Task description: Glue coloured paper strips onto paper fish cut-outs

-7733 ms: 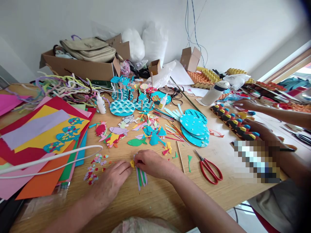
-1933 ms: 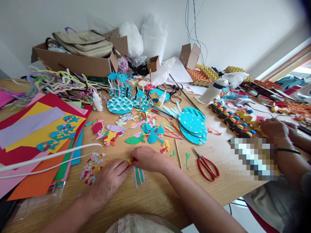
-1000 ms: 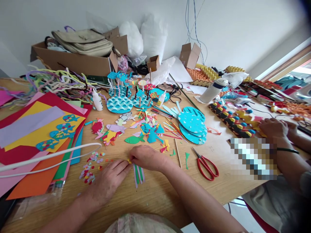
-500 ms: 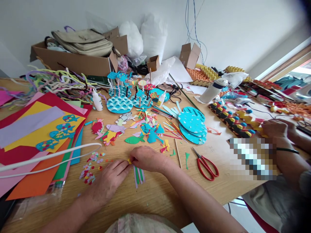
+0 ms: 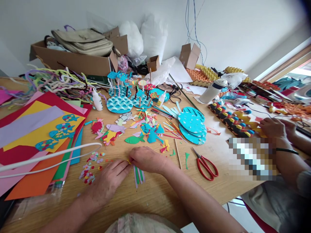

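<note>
Both hands meet at the front of the wooden table, fingertips together on a small yellow paper piece [image 5: 129, 161]. My left hand [image 5: 113, 174] has its fingers pressed together at the piece's left side. From the right, my right hand [image 5: 143, 159] pinches the same piece, its fingers hiding most of it. Purple and green paper strips [image 5: 139, 177] lie just below my right hand. To the left is a scatter of small coloured paper bits [image 5: 88, 171]. A green paper fish [image 5: 134, 139] lies beyond the hands.
Red-handled scissors [image 5: 207, 168] and a wooden stick [image 5: 178, 153] lie to the right. Coloured sheets [image 5: 36, 165] cover the left side. Blue discs [image 5: 193, 126], glue bottles [image 5: 97, 101] and paper scraps [image 5: 152, 131] stand or lie beyond. Another person's hands [image 5: 274, 127] work at the right.
My right hand has shifted very slightly left, still pinching the yellow piece. The other person's hands have moved a little.
</note>
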`<state>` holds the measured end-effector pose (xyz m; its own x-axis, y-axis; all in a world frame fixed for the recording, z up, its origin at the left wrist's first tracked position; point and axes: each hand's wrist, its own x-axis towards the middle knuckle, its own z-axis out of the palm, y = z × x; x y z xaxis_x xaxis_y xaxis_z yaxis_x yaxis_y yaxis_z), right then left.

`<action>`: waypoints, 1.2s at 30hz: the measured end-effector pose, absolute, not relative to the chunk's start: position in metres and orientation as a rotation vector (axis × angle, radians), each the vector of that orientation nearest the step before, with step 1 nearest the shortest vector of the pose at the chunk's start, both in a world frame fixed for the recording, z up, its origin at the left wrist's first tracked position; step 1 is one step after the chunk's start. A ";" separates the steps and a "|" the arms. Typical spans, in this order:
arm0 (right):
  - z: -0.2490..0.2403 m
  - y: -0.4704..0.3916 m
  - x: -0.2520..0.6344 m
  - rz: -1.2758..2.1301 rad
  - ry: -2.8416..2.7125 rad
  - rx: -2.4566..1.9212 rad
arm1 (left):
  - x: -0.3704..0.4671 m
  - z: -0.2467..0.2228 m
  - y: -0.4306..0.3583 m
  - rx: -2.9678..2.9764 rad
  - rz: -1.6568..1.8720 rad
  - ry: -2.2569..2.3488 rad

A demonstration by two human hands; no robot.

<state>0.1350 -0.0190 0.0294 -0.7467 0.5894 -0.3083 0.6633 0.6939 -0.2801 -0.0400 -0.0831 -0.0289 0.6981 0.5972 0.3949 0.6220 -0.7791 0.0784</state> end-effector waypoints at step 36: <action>0.036 -0.020 0.141 -0.675 2.717 0.995 | -0.039 -0.022 -0.084 -2.834 -0.646 -1.028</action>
<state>0.1407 -0.0201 0.0356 -0.7629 0.5692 -0.3066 0.6465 0.6749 -0.3556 -0.0387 -0.0836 -0.0216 0.6901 0.6000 0.4047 0.6247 -0.7761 0.0855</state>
